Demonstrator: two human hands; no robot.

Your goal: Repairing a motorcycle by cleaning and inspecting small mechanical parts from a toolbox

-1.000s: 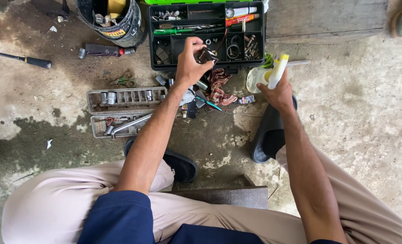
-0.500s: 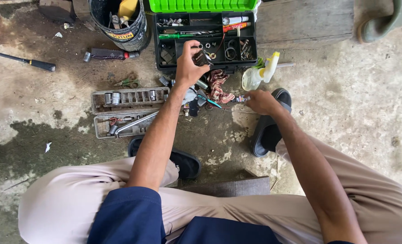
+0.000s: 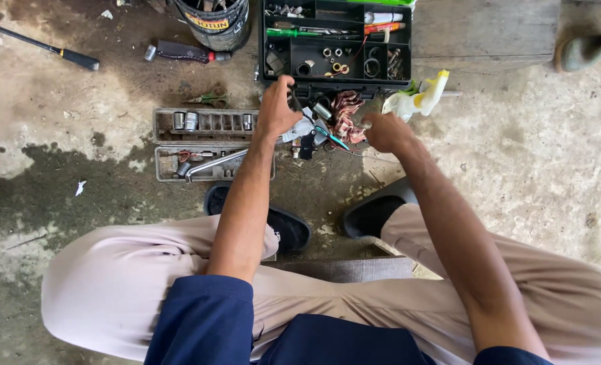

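Your left hand (image 3: 277, 111) is curled at the front edge of the black toolbox (image 3: 334, 44); whether it grasps anything cannot be told. Your right hand (image 3: 385, 132) is loosely closed over the small-parts pile (image 3: 327, 125), apparently empty. Just beyond it lies a white spray bottle (image 3: 419, 100), long axis pointing up-right, yellow nozzle outward. Far left stands a black bucket (image 3: 212, 23) with a yellow label band.
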